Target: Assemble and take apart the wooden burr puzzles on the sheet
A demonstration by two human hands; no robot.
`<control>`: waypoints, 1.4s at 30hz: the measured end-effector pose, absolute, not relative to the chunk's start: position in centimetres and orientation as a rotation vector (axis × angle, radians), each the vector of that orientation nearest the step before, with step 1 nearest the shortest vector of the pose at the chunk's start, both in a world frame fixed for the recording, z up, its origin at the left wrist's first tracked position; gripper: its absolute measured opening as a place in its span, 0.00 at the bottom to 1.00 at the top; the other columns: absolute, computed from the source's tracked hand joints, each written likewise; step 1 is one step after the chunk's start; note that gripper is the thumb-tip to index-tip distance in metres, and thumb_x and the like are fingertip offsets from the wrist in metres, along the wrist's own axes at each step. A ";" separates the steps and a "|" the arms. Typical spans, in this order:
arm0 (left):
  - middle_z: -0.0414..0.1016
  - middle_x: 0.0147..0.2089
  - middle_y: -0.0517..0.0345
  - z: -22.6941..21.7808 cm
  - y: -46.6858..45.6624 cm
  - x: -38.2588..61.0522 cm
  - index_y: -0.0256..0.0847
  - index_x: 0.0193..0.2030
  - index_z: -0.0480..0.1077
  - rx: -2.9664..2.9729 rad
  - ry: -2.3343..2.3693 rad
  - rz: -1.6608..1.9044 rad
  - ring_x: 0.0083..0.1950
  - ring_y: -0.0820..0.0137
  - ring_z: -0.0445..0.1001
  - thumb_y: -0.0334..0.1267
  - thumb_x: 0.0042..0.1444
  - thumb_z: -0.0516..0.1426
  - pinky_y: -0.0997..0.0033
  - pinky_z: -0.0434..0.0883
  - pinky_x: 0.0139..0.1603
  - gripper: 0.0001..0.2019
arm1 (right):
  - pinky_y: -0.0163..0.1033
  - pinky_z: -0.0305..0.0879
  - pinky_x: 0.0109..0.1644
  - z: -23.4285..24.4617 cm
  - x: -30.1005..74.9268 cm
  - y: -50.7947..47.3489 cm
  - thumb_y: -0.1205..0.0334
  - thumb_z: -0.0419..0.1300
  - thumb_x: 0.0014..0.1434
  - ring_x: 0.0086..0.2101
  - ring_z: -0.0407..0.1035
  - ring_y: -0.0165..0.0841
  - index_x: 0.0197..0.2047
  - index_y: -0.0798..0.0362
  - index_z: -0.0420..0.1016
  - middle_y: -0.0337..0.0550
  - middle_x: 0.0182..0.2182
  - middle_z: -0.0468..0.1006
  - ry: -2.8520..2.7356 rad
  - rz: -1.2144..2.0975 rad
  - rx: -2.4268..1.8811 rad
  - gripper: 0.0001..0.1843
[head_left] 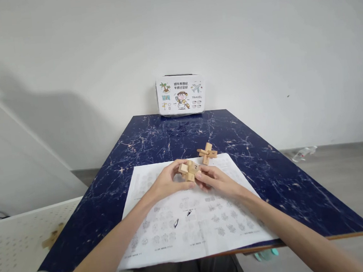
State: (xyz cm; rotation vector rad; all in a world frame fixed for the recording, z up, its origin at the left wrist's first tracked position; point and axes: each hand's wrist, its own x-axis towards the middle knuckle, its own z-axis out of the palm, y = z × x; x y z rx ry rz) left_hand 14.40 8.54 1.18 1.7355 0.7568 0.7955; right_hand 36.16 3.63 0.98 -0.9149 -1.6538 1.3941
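Observation:
Between my hands, just above the paper sheet, is a light wooden burr puzzle (189,171) made of interlocking blocks, one face bearing a dark letter-like mark. My left hand (171,178) curves round its left side, thumb below and fingers above. On the right, my right hand (212,177) pinches the puzzle with thumb and fingers, partly hiding that side. A second wooden puzzle (207,153), cross-shaped with sticks crossing at the middle, sits just beyond my right hand at the sheet's far edge. Under my hands lies the white instruction sheet (189,236) printed with small assembly drawings.
A white printed case (181,95) stands against the wall at the far end of the blue marbled table (175,136). Two small dark-and-white bits (176,223) lie on the sheet. Left of the table is a white perforated surface (14,245) with wooden pieces (53,237) on it.

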 end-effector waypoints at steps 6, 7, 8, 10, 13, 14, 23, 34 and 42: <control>0.78 0.53 0.54 1.9 8.3 14.4 0.46 0.55 0.73 1.852 0.825 0.813 0.55 0.58 0.75 0.43 0.46 0.72 0.58 0.71 0.56 0.29 | 0.39 0.57 0.32 0.7 36.2 3.8 0.36 0.57 0.67 0.26 0.62 0.32 0.35 0.50 0.71 0.38 0.25 0.70 -1.751 1.204 -0.947 0.24; 0.78 0.52 0.54 1.9 8.2 14.4 0.45 0.55 0.73 1.867 0.842 0.812 0.55 0.58 0.75 0.43 0.46 0.72 0.58 0.71 0.56 0.29 | 0.39 0.56 0.32 0.6 36.2 3.8 0.37 0.56 0.68 0.26 0.62 0.32 0.35 0.50 0.71 0.38 0.24 0.69 -1.759 1.178 -0.951 0.24; 0.78 0.52 0.54 2.0 8.2 14.4 0.45 0.55 0.73 1.881 0.857 0.814 0.54 0.58 0.75 0.44 0.46 0.72 0.58 0.71 0.56 0.28 | 0.39 0.55 0.32 0.6 36.1 3.8 0.37 0.56 0.68 0.26 0.62 0.32 0.34 0.50 0.71 0.37 0.24 0.69 -1.764 1.160 -0.953 0.24; 0.78 0.52 0.54 2.0 8.1 14.4 0.45 0.55 0.73 1.894 0.873 0.826 0.54 0.58 0.75 0.44 0.46 0.72 0.58 0.71 0.56 0.28 | 0.39 0.56 0.32 0.6 36.1 3.7 0.37 0.55 0.68 0.26 0.62 0.32 0.34 0.50 0.70 0.37 0.24 0.69 -1.756 1.173 -0.948 0.25; 0.78 0.54 0.53 1.9 8.1 14.4 0.45 0.56 0.72 1.884 0.841 0.831 0.55 0.58 0.75 0.44 0.47 0.72 0.57 0.70 0.58 0.30 | 0.39 0.58 0.32 0.5 36.2 3.7 0.35 0.55 0.68 0.26 0.61 0.31 0.36 0.49 0.69 0.38 0.27 0.70 -1.709 1.331 -0.902 0.25; 0.78 0.55 0.52 1.9 8.1 14.3 0.45 0.58 0.72 1.879 0.824 0.833 0.57 0.57 0.75 0.44 0.47 0.72 0.56 0.69 0.60 0.31 | 0.39 0.58 0.32 0.5 36.3 3.7 0.35 0.55 0.67 0.26 0.61 0.30 0.36 0.49 0.68 0.38 0.28 0.69 -1.688 1.407 -0.871 0.24; 0.75 0.63 0.49 0.9 8.4 14.2 0.50 0.66 0.69 1.825 0.661 0.838 0.65 0.52 0.71 0.41 0.46 0.74 0.49 0.64 0.68 0.39 | 0.36 0.55 0.27 -1.3 36.6 4.6 0.35 0.54 0.68 0.20 0.52 0.27 0.35 0.50 0.67 0.30 0.23 0.56 -1.471 1.949 -0.617 0.25; 0.69 0.68 0.49 0.8 8.5 14.4 0.54 0.71 0.62 1.714 0.612 0.789 0.67 0.52 0.69 0.41 0.49 0.73 0.48 0.65 0.69 0.44 | 0.37 0.46 0.25 -1.3 36.2 4.3 0.40 0.56 0.69 0.22 0.49 0.27 0.33 0.50 0.65 0.32 0.25 0.54 -1.394 1.666 -0.779 0.22; 0.78 0.58 0.45 0.7 8.2 14.8 0.40 0.59 0.71 1.528 0.709 0.742 0.59 0.55 0.77 0.53 0.57 0.67 0.53 0.70 0.62 0.28 | 0.38 0.54 0.31 -0.8 35.8 3.7 0.41 0.49 0.73 0.25 0.55 0.30 0.32 0.49 0.58 0.33 0.24 0.61 -1.754 1.052 -1.072 0.23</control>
